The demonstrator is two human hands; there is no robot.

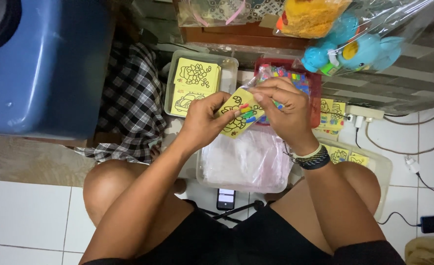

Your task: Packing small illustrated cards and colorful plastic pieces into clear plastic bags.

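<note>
Both hands, left hand (204, 118) and right hand (280, 105), grip one yellow card (237, 118) with colour tubes; stacked cards (195, 83) remain in tray (229, 64).

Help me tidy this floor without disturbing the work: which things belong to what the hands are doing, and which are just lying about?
In use:
- yellow card with coloured tubes, held by left hand and right hand
- tray of yellow cards
- red tray of coloured tubes
- tub of clear bags

Lying about:
- blue toy
- phone
- power strip
- checked cloth
</note>
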